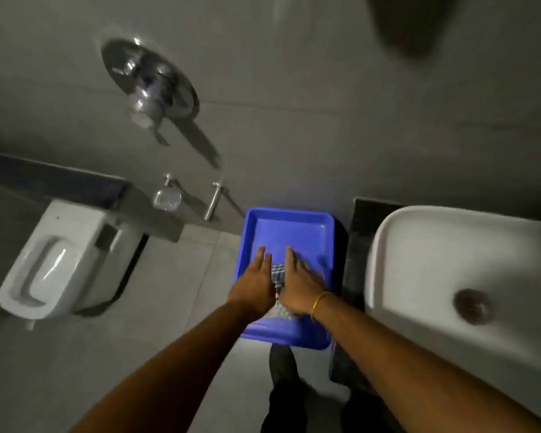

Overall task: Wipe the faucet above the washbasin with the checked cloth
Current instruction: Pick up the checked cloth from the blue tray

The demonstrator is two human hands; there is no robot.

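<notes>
The checked cloth (278, 273) lies inside a blue tray (289, 225) low in front of me, mostly covered by my hands. My left hand (255, 284) rests flat on its left part, fingers stretched forward. My right hand (300, 284), with a yellow band at the wrist, presses flat on its right part. Neither hand visibly grips the cloth. The white washbasin (444, 260) with its dark drain (472, 306) stands to the right of the tray. No faucet above the basin is in view; a dark blurred shape (409, 23) sits at the top right.
A chrome wall mixer plate (150, 81) is on the grey wall at upper left. Below it are a metal soap dish (166, 198) and a chrome spout (213, 201). A white toilet (53, 260) stands at the left. A dark counter edge (353, 276) borders the basin.
</notes>
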